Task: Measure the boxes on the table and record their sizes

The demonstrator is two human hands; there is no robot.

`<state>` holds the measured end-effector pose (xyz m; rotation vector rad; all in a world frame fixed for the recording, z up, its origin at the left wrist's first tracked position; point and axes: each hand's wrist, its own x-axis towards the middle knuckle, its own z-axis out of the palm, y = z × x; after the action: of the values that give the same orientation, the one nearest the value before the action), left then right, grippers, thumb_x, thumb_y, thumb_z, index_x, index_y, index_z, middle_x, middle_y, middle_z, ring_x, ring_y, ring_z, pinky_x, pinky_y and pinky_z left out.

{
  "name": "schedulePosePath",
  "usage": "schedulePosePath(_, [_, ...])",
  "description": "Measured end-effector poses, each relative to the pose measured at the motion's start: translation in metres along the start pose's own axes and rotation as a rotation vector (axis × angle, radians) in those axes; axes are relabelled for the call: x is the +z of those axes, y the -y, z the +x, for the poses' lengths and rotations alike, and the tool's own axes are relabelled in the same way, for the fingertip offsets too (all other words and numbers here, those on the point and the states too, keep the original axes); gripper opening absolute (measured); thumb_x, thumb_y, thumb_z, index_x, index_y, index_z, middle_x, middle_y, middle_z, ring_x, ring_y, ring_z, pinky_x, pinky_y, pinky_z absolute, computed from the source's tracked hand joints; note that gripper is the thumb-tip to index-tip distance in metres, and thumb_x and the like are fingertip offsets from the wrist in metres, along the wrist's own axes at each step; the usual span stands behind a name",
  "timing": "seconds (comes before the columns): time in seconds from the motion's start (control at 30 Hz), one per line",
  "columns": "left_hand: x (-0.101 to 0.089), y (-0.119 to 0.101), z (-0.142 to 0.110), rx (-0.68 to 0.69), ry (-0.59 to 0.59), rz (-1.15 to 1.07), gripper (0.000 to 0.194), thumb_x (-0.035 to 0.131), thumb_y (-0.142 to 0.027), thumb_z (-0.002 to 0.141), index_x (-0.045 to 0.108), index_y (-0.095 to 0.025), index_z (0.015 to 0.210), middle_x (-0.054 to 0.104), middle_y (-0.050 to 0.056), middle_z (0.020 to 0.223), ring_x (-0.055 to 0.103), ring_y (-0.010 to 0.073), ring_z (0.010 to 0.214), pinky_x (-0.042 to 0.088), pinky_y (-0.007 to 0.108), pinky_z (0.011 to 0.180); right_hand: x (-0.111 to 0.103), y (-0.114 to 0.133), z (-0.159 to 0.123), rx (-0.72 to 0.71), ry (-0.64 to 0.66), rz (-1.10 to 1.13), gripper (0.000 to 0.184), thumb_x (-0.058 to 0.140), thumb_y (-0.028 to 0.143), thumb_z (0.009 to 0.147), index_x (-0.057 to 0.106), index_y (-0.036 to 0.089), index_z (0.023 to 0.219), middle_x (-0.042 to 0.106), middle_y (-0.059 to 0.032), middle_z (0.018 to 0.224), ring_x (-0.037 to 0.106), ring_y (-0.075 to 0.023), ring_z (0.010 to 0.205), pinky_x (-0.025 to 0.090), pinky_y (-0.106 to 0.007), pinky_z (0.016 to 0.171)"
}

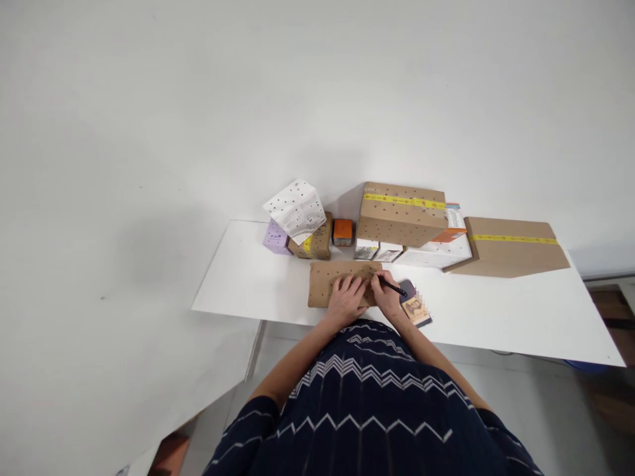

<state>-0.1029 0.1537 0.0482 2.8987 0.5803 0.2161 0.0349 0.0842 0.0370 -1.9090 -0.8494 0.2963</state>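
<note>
A flat brown cardboard box (pixel 320 281) dotted with small dark marks lies on the white table in front of me. My left hand (pixel 347 299) rests flat on top of it, fingers stretched out. In my right hand (pixel 387 295) is a black pen (pixel 393 285), its tip at the right part of the box's top face. Right beside that hand lies a dark phone (pixel 407 289) with a picture on its lower half, partly hidden by my wrist.
Along the wall, the white table (pixel 223 281) bears a small orange box (pixel 342 233), a lilac box (pixel 276 239), a white dotted package (pixel 297 210), a large taped carton (pixel 397 221) stacked on white boxes, and another taped carton (pixel 516 251) at the right.
</note>
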Motion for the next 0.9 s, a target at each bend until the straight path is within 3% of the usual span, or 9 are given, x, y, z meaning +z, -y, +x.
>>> schedulePosePath(0.47, [0.0040,-0.0003,-0.0026,-0.012,-0.011,-0.041,0.068,0.059,-0.049,0.079,0.042,-0.020,0.138,0.049,0.011,0.137,0.038,0.0300,0.128,0.028,0.048,0.105,-0.0011,0.0025,-0.0030,-0.042,0.036,-0.119,0.023,0.044,0.038,0.084,0.057,0.020,0.082,0.064,-0.0045,0.078,0.058,-0.0178,0.070,0.049,-0.033,0.072])
schedulePosePath(0.9, [0.0006,-0.0007,-0.0021,-0.009,-0.005,-0.042,0.067,0.059,-0.048,0.079,0.043,-0.019,0.137,0.049,0.010,0.138,0.038,0.0296,0.127,0.027,0.047,0.106,-0.0010,0.0042,-0.0014,-0.033,0.038,-0.095,0.023,0.043,0.038,0.084,0.056,0.020,0.079,0.063,-0.0048,0.077,0.058,-0.0182,0.071,0.048,-0.034,0.074])
